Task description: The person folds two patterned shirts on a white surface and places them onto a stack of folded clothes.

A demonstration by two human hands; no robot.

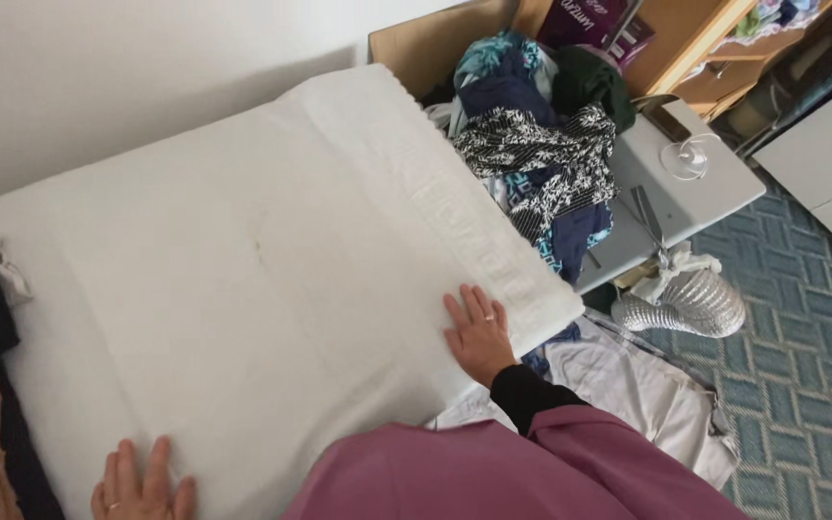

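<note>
Both hands lie flat, fingers spread, gripping nothing: right hand point(479, 334) and left hand point(142, 483) on white towel point(243, 279). Clothes pile point(541, 144) sits just beyond towel's far edge.

large white terry towel point(243, 279) spread over the surface | left hand point(142, 486) flat on its near edge | right hand point(479, 332) flat on its right corner | heap of patterned dark clothes point(541, 144) just right, far | grey ribbed hose point(690, 303) on the floor, right
</note>
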